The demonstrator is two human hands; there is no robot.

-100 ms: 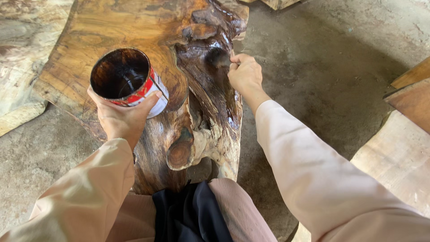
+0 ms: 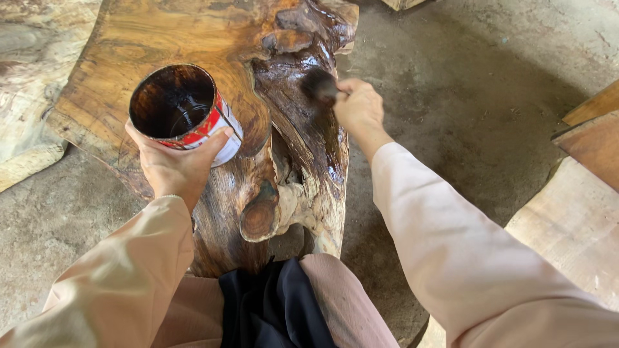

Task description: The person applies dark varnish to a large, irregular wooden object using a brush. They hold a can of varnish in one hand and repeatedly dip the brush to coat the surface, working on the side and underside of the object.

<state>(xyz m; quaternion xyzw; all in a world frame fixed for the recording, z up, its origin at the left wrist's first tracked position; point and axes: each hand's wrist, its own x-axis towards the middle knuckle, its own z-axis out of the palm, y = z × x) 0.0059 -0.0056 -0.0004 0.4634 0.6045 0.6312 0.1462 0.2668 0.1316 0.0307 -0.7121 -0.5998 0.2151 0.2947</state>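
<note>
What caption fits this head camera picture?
Left hand holds an open can; right hand presses a brush on glossy wood slab.

Right of the right hand the concrete floor lies open — stacked planks block farther out. Left of its fingers, the slab's raised gnarled ridge crowds in, and beyond it the left hand holds a tin can up.

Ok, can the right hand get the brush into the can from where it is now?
Probably yes. The left hand holds the can up with its open mouth facing the camera, and nothing covers it. The right hand has the brush on the wet dark slab, with only bare wood between them.
</note>
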